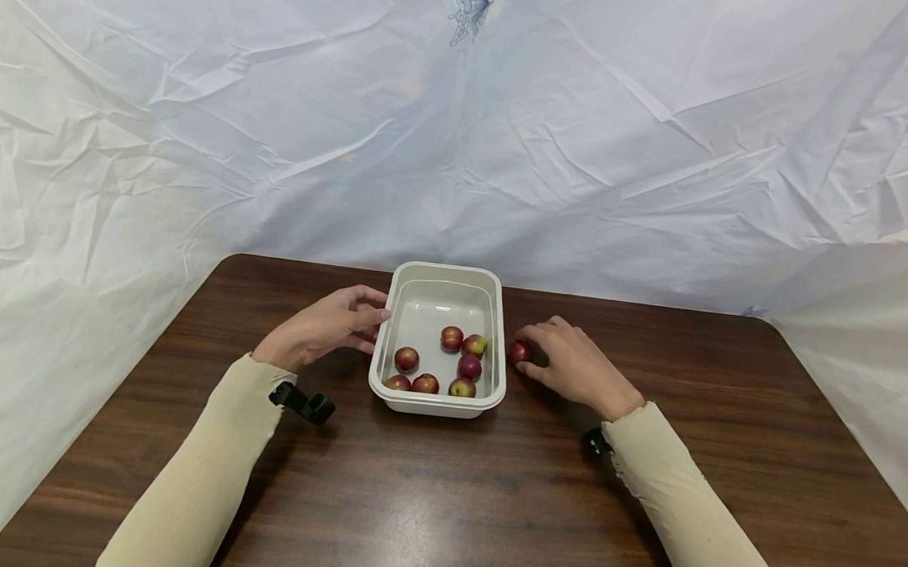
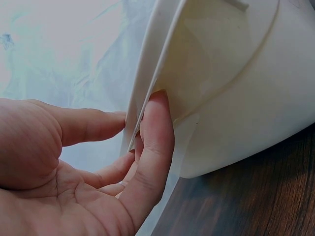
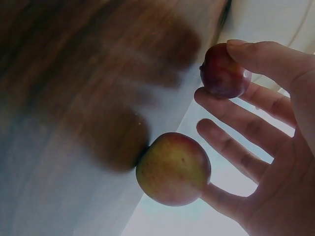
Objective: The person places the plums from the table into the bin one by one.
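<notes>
A white plastic container (image 1: 442,408) with several reddish plums in it stands on the table. Its left rim (image 2: 160,64) is pinched by my left hand (image 1: 336,319), the thumb on one face of the lip and the fingers on the other. On the container's right, my right hand (image 1: 571,364) pinches a dark red plum (image 3: 225,71) between thumb and fingers, low over the table. A second, yellow-green and red plum (image 3: 173,168) rests on the table near the little finger; the hand hides it in the head view.
The dark wooden table (image 1: 416,499) runs back to a wrinkled white sheet (image 1: 459,150), which hangs close behind the container. Black straps with small mounts (image 1: 303,402) sit at both wrists.
</notes>
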The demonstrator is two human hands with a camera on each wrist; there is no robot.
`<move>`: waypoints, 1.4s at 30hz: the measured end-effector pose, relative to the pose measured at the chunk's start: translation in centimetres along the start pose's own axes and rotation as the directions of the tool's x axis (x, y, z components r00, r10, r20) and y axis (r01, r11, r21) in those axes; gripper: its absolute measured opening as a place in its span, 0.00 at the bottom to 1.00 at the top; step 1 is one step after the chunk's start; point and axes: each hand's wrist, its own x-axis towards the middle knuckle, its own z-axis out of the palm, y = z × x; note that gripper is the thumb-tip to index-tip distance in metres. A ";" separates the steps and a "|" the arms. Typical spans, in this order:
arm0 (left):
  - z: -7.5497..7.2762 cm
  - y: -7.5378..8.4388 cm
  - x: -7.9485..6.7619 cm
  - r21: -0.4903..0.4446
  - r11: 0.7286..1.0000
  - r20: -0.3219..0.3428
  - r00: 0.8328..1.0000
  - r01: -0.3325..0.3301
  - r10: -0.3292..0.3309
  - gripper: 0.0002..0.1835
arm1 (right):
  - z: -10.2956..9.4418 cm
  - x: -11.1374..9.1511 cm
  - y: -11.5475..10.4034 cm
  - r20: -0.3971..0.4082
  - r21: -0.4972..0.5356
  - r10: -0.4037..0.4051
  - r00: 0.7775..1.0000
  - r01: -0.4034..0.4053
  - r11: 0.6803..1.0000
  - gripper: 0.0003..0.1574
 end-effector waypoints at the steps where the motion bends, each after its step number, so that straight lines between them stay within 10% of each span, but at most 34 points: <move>1: 0.0 0.0 0.0 0.000 1.000 -0.002 1.000 0.000 0.000 0.26 | 0.0 0.0 0.0 -0.003 -0.001 -0.002 1.000 0.002 1.000 0.21; 42: 0.0 -0.1 -0.1 0.014 1.000 -0.014 1.000 0.010 -0.010 0.27 | -3.1 -0.4 -2.6 -0.120 0.005 -0.049 0.992 0.050 0.999 0.23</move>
